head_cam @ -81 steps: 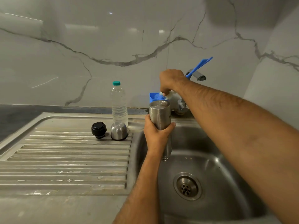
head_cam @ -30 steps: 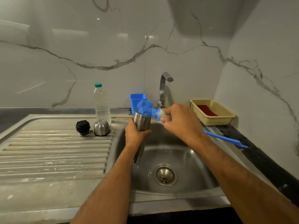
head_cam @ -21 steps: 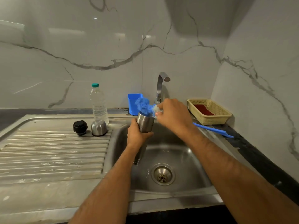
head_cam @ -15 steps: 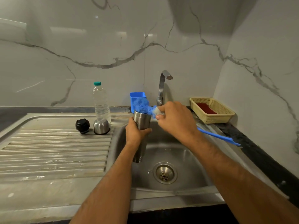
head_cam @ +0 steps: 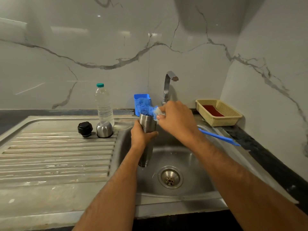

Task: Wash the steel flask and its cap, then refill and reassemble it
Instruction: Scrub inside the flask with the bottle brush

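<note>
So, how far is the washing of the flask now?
Done: the black stopper and the steel cap are off, standing on the drainboard. In hand: the left hand holds the steel flask over the sink; the right hand holds the blue bottle brush at its mouth. Left: cap washing, refilling, reassembly.

2 bare forearms reach in from the lower edge of the view, each ending in a bare hand: the left hand (head_cam: 141, 135) and the right hand (head_cam: 176, 120). No sleeve covers either arm as far as the picture shows; both are uncovered from the frame edge to the wrist. Fine dark hair runs along both forearms. The wrists and the visible fingers carry no watch, band, ring or glove. Short, plain nails show on the right hand's fingertips (head_cam: 158, 116).
</note>
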